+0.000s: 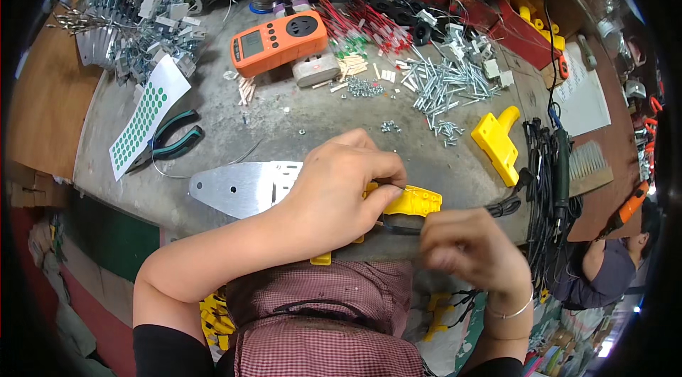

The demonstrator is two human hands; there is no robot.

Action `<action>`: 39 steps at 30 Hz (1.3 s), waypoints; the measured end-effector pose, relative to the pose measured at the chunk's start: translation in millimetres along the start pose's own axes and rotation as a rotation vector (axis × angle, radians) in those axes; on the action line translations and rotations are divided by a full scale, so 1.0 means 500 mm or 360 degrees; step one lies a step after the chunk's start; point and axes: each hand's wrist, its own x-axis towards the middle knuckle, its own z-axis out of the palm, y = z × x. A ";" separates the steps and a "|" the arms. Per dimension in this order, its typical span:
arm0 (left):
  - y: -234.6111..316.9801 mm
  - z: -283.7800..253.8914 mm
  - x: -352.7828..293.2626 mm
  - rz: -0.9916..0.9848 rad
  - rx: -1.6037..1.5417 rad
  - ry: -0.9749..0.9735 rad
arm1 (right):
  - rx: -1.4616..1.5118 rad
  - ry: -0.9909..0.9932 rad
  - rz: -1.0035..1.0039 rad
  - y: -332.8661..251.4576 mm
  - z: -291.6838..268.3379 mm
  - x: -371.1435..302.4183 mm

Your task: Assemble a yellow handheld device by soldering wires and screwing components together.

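My left hand (346,181) is closed over a yellow plastic handle shell (419,201), thumb and forefinger pinched at its upper edge. Much of the shell is hidden under that hand. Left of it lies a flat, tapered metal plate (245,189) with holes and slots, its right end covered by my hand. Along the shell's lower side runs a thick black cord (402,224). My right hand (465,245), somewhat blurred, hovers at the shell's right end with its fingers curled in. Whatever they may hold cannot be made out.
Beyond my hands lie an orange meter (279,41), loose screws (444,85) and red wires (369,22). Pliers (174,137) and a sticker sheet (150,115) are at left. Another yellow handle piece (497,144), a screwdriver (561,171) and a brush (588,167) lie right. A person (600,270) sits beyond.
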 end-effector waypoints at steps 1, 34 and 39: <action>0.004 -0.001 0.000 -0.0037 0.0004 -0.0052 | -0.0003 -0.0007 -0.0002 -0.005 0.014 0.003; -0.007 0.018 -0.006 0.0199 -0.0017 0.0094 | -0.0948 0.0960 -0.0323 0.044 0.058 0.045; -0.006 0.012 -0.008 0.0171 -0.0002 0.0079 | 0.1363 0.0289 0.0761 0.046 0.024 0.035</action>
